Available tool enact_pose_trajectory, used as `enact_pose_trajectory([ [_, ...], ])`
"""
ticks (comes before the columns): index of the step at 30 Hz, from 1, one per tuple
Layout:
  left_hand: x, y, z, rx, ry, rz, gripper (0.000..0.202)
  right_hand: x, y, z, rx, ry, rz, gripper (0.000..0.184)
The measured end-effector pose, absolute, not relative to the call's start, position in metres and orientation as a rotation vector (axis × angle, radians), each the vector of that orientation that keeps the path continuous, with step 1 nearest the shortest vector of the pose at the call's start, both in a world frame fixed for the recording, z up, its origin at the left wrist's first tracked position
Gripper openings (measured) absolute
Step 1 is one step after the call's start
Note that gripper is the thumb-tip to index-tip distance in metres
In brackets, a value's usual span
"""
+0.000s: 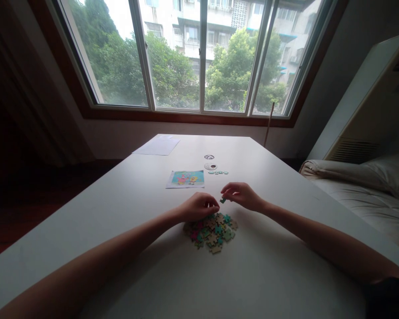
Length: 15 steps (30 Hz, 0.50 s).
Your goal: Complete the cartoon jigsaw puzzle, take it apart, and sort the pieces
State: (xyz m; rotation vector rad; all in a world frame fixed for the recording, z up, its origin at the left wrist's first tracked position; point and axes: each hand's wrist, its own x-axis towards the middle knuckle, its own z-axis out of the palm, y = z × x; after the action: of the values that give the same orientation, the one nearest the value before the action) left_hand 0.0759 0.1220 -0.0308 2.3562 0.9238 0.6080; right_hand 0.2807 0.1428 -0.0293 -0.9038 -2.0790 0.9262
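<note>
A loose heap of jigsaw puzzle pieces (pixel 214 232) lies on the white table (pixel 269 274), some green, teal or pink, others bare tan side up. My right hand (pixel 242 196) is just past the heap on its right, pinching a green puzzle piece (pixel 222 200) between thumb and fingers. Over the heap's far left edge is my left hand (pixel 197 207), its fingers curled together and pointing at the right hand. Whatever its fingertips may hold is hidden. Beyond the hands, a short row of joined puzzle pieces (pixel 218 173) lies flat.
A colourful cartoon picture sheet (pixel 188 178) lies beyond my left hand. Two round stickers or discs, one white (pixel 210 166) and one darker (pixel 209 157), lie farther back. White paper (pixel 157 146) is at the far left corner. A padded sofa (pixel 355 186) stands right of the table.
</note>
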Motion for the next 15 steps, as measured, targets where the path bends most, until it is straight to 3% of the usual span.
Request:
enact_pose_trajectory([
  [7,0.077,0.127,-0.035,2.039,0.999,0.734,0.030,0.267,0.127,-0.034,-0.865,-1.816,1.092,0.023],
  [11,0.075,0.131,-0.037,1.865,0.995,0.830,0.022,0.268,0.126,-0.034,-0.865,-1.816,1.093,0.027],
  [15,0.075,0.131,-0.035,1.709,1.059,0.866,0.015,0.271,0.127,-0.035,-0.925,-1.902,0.893,0.025],
])
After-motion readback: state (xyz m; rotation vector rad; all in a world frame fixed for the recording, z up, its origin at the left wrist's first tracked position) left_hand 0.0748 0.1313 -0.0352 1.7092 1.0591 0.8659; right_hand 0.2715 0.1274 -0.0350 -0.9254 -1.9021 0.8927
